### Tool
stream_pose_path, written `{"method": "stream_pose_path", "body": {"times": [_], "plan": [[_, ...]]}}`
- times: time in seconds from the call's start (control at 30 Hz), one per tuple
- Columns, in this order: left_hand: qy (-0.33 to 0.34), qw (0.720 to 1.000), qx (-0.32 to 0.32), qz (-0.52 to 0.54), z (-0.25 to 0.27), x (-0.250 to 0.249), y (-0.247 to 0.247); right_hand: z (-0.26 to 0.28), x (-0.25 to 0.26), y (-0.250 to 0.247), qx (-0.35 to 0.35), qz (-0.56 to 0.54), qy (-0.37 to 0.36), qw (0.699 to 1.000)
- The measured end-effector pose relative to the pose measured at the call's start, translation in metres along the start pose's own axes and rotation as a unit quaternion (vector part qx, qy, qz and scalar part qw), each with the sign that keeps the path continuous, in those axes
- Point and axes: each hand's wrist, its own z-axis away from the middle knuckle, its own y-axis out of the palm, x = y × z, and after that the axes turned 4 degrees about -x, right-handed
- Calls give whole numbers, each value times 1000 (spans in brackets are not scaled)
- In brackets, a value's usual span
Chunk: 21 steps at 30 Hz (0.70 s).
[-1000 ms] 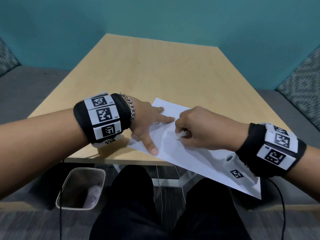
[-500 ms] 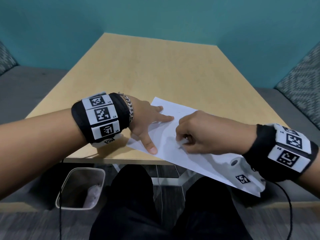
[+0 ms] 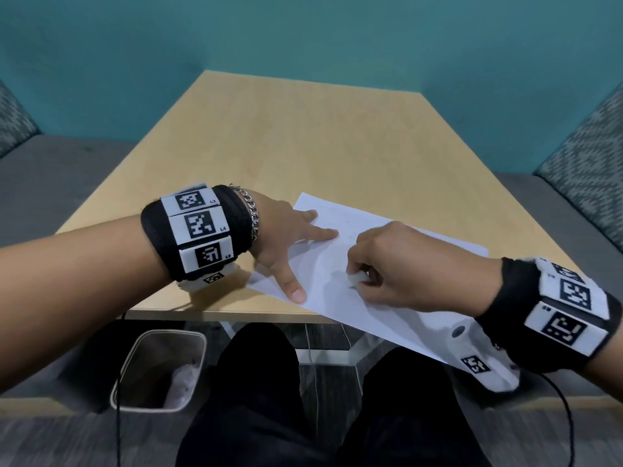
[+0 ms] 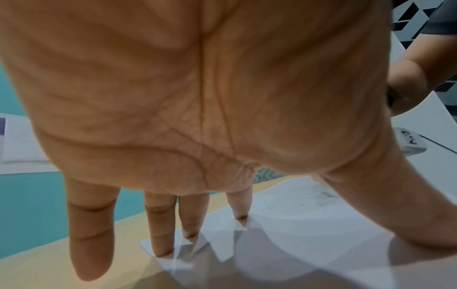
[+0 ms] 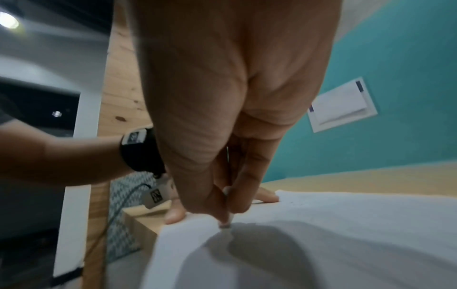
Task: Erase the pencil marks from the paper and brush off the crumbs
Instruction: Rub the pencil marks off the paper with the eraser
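I saw the white eraser [image 3: 354, 280] pinched in my right hand [image 3: 394, 264], its tip pressed on the paper [image 3: 337, 261] lying at the worktop [image 3: 303, 139] near edge; my left hand [image 3: 286, 237] lay flat, fingers [image 3: 323, 233] straight and spread, pinning the sheet's left end.

A light wooden table [image 3: 303, 146] runs from the near edge away to a teal wall [image 3: 303, 38] at the far end. Grey bench seats flank it, one on the left [image 3: 60, 170] and one on the right [image 3: 526, 187], each backed by a cushion in a grey-and-white zigzag weave [image 3: 586, 163]. Under the table's near left corner a bin [image 3: 158, 372] with a pale liner stands on grey carpet [image 3: 50, 439]. In the right wrist view a white framed notice [image 5: 342, 104] hangs on the teal wall, and a ceiling light [image 5: 8, 21] glares at upper left.
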Motion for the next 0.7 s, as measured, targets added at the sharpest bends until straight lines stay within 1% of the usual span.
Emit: {"method": "stream_pose_path", "body": {"times": [0.07, 0.1, 0.2, 0.27, 0.4, 0.47, 0.53, 0.63, 0.7], "plan": [[9, 1000, -5, 19, -3, 3, 0, 6, 1, -6, 31, -29, -11, 999], [16, 999, -6, 31, -4, 6, -1, 6, -5, -10, 30, -42, -6, 999], [39, 998, -19, 39, -6, 13, -7, 9, -31, -15, -21, -43, 39, 998], [48, 997, -43, 35, -6, 17, -11, 15, -44, -10, -26, -25, 60, 998], [65, 990, -107, 58, -8, 25, -7, 31, -43, -2, 6, -34, 88, 995], [71, 989, -116, 58, -11, 25, 0, 31, -39, -7, 13, -35, 85, 996], [68, 990, -112, 51, -13, 26, 5, 23, -31, -12, 6, -42, 66, 997], [62, 991, -104, 49, -12, 27, 6, -1, -20, -10, -17, -35, 27, 999], [59, 992, -100, 57, -12, 28, 8, -19, -16, -4, -29, -40, 33, 998]]}}
